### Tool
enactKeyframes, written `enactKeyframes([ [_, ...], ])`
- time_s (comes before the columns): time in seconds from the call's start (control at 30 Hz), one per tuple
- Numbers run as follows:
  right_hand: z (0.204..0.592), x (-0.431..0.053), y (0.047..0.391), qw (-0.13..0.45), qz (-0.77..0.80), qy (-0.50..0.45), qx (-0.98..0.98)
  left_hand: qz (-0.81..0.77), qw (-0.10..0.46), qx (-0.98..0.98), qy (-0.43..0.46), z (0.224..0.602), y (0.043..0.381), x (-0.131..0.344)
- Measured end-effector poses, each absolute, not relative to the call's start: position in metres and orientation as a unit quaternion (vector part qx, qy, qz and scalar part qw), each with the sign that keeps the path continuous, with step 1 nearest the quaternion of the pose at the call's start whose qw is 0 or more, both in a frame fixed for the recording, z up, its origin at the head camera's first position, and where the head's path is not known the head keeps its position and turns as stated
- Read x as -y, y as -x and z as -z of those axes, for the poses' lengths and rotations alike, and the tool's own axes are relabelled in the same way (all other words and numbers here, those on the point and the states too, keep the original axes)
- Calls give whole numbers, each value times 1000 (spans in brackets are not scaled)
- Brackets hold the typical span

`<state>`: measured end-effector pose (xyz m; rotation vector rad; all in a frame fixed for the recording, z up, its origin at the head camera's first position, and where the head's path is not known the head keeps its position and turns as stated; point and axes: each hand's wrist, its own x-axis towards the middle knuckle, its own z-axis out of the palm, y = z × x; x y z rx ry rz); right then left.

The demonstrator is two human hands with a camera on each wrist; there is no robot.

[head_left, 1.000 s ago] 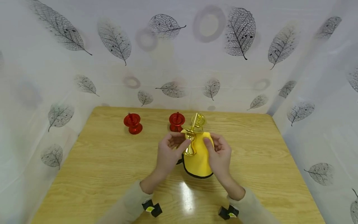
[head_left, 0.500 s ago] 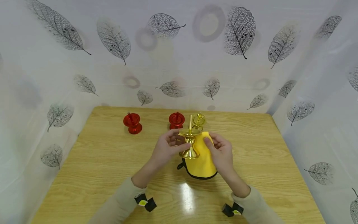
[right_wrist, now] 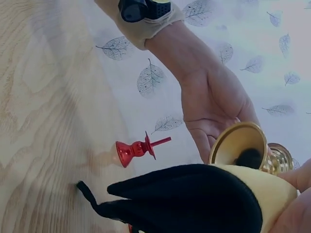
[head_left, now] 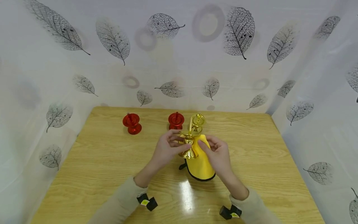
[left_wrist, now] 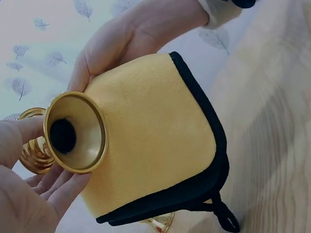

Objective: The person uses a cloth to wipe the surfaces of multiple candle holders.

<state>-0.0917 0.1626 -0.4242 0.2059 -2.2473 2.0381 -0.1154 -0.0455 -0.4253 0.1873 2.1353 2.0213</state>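
My left hand (head_left: 165, 147) holds a shiny gold candlestick (head_left: 188, 153) by its stem, thumb in front and fingers behind. The candlestick stands about upright in the air, its spike pointing up. Its hollow base (left_wrist: 92, 141), dark in the middle, faces the left wrist camera. Against its right side lies a yellow cloth (head_left: 200, 169) with black edging and a small black loop (left_wrist: 226, 218). My right hand (head_left: 220, 155) grips this cloth, thumb on the front face, other fingers mostly hidden behind. In the right wrist view, the cloth's dark inner side (right_wrist: 194, 204) shows in a fold.
Two red candlesticks stand at the back of the wooden table (head_left: 112, 174), one on the left (head_left: 132, 124) and one nearer the middle (head_left: 176, 120). Another gold candlestick (head_left: 198, 121) stands right behind the held one. Leaf-printed curtains (head_left: 179, 56) enclose the table's back and sides.
The held candlestick has gone from tilted to about upright, and its base shows more openly. In the last half second, my right hand has shifted slightly left with the cloth, towards the candlestick.
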Motion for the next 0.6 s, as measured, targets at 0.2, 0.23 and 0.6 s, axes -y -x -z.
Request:
enactKeyframes([
  [0.2, 422, -155, 86, 96, -655, -55, 748, -664, 26, -744, -74, 426, 113, 40],
  [0.23, 421, -154, 85, 102, -652, -60, 749, -662, 18, -746, -75, 426, 113, 39],
  [0.6, 424, -154, 83, 133, -644, -65, 751, -686, 58, -722, -66, 431, 113, 41],
])
